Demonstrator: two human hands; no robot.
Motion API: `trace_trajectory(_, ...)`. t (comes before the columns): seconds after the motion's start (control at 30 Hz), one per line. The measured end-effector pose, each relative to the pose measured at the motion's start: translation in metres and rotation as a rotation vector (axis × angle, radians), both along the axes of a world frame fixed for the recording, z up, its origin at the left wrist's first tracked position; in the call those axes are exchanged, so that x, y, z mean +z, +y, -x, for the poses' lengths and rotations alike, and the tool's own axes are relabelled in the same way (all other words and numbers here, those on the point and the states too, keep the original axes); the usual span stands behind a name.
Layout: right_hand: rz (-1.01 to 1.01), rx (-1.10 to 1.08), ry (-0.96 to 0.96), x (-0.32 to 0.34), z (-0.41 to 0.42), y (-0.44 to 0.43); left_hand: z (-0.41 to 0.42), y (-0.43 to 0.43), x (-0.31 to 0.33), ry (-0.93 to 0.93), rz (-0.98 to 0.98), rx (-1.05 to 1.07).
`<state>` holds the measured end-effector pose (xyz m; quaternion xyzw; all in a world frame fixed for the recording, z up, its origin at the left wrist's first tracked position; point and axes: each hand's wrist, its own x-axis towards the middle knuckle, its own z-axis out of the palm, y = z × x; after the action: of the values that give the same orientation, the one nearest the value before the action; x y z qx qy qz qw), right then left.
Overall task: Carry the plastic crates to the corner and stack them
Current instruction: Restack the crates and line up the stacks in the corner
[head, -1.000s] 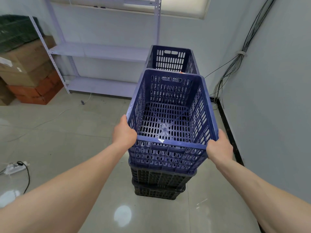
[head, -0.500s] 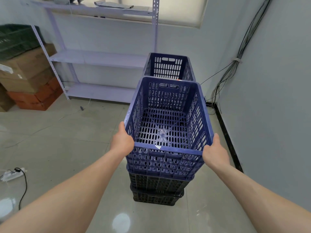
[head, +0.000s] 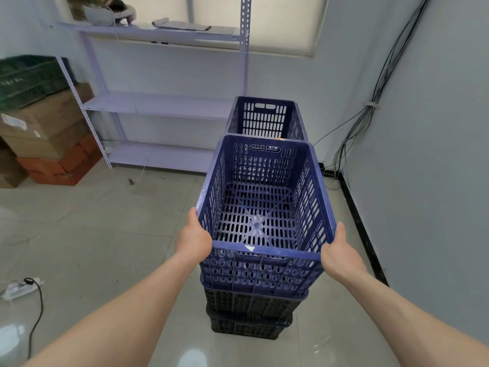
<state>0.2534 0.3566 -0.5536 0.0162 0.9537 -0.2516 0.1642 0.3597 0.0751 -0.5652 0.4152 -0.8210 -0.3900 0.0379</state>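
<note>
A blue slotted plastic crate (head: 264, 202) sits on top of black crates (head: 251, 313) that stand on the floor. My left hand (head: 194, 239) grips the near left corner of its rim. My right hand (head: 340, 254) grips the near right corner. The crate is empty, with a pale scuff at the middle of its bottom. Right behind this stack a second blue crate (head: 266, 117) stands higher, close to the room's corner.
A pale metal shelf rack (head: 158, 107) lines the back wall. Cardboard boxes (head: 45, 133) with a dark green crate (head: 29, 78) on top stand at the left. Cables (head: 367, 109) hang down the right wall. A power strip with cord (head: 22, 287) lies on the floor.
The blue crate has sunk a little onto the black crates. My view has tilted up, showing more of the top shelf. Both hands keep their hold on the rim corners.
</note>
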Motion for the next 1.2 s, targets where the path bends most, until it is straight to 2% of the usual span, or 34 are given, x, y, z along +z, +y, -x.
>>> trace_trajectory(0.43, -0.09, 0.093, -0.059, 0.005, 0.009, 0.006, -0.003, -0.014, 0.017, -0.09, -0.026, -0.15)
trace_trajectory(0.53, -0.175, 0.102, -0.058, 0.005, 0.011, 0.005, -0.011, -0.022, 0.028, -0.078, -0.013, -0.215)
trace_trajectory(0.73, -0.372, 0.169, 0.063, 0.022, -0.004, -0.019, -0.017, -0.025, 0.045, -0.064, -0.05, -0.303)
trace_trajectory(0.97, -0.286, 0.271, 0.214, 0.063, -0.017, -0.057, -0.027, -0.031, 0.067, -0.065, -0.032, -0.37)
trace_trajectory(1.2, -0.173, 0.305, 0.285, 0.11, 0.002, -0.095, -0.017, -0.065, 0.107, -0.053, 0.094, -0.42)
